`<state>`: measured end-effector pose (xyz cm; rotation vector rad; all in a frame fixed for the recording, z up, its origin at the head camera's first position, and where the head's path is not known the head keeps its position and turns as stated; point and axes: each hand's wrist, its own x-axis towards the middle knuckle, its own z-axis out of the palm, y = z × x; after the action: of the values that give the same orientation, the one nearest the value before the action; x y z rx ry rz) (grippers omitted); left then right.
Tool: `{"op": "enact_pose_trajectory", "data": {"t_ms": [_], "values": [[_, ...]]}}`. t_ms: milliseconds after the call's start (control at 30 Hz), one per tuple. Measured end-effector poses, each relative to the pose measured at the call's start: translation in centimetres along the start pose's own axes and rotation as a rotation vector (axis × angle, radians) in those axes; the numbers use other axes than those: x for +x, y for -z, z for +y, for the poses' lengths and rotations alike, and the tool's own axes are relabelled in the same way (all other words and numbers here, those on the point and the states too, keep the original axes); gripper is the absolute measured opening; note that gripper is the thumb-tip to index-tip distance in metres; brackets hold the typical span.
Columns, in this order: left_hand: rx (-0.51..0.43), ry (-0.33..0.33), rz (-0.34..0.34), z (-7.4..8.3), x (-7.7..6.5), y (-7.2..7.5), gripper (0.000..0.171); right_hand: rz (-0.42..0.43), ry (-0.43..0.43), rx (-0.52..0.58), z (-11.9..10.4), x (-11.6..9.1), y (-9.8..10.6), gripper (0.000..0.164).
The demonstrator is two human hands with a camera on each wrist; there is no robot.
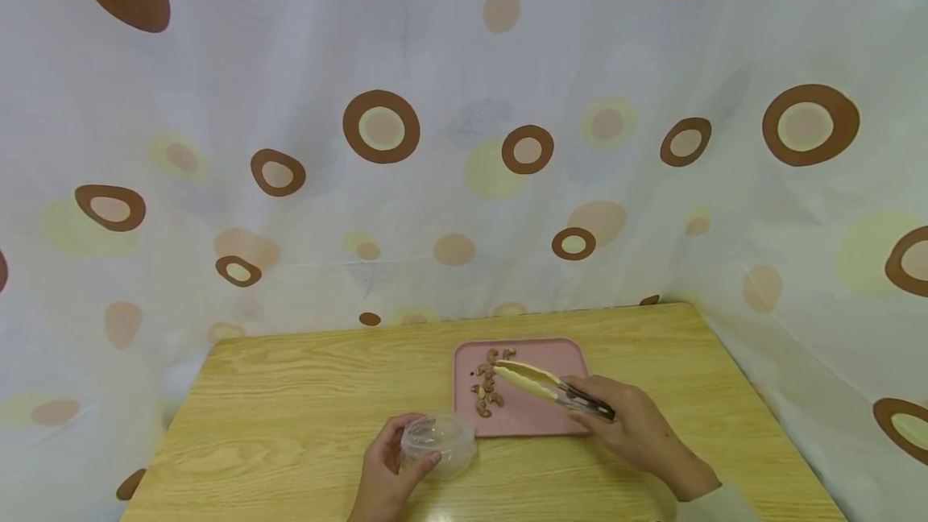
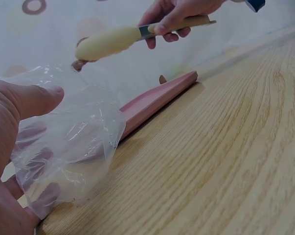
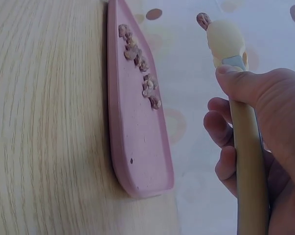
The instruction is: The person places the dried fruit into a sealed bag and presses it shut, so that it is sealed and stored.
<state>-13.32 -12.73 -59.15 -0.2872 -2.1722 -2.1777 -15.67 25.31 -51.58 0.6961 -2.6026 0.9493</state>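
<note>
In the head view my right hand (image 1: pixel 629 424) grips a pair of tongs (image 1: pixel 536 385) with cream tips, raised over the pink tray (image 1: pixel 536 421). A brown cashew (image 3: pixel 203 20) sits between the tong tips in the right wrist view. Several more cashews (image 1: pixel 484 393) lie along the tray's left side. My left hand (image 1: pixel 391 457) holds a clear plastic bag (image 1: pixel 445 445), thumb on its near side and fingers round the far side. The bag stands on the table just left of the tray's front corner. Its inside is hard to make out in the left wrist view.
The light wooden table (image 1: pixel 290 417) stretches to both sides of the tray. Behind it and on the right hangs a pale sheet (image 1: pixel 449 208) with brown and yellow spots. Small dark crumbs (image 3: pixel 132 160) lie on the tray.
</note>
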Motion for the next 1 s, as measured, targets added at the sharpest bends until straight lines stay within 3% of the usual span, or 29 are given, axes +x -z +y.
{"op": "enact_pose_trajectory", "data": {"t_ms": [333,1000], "values": [[0.003,0.020,0.010,0.2,-0.1,-0.1,0.050,-0.036,-0.007,0.060,-1.3,0.2,-0.1,0.045],[0.010,0.042,0.011,0.1,0.0,-0.1,0.050,-0.014,0.120,0.100,-3.2,0.3,-1.2,0.050]]}}
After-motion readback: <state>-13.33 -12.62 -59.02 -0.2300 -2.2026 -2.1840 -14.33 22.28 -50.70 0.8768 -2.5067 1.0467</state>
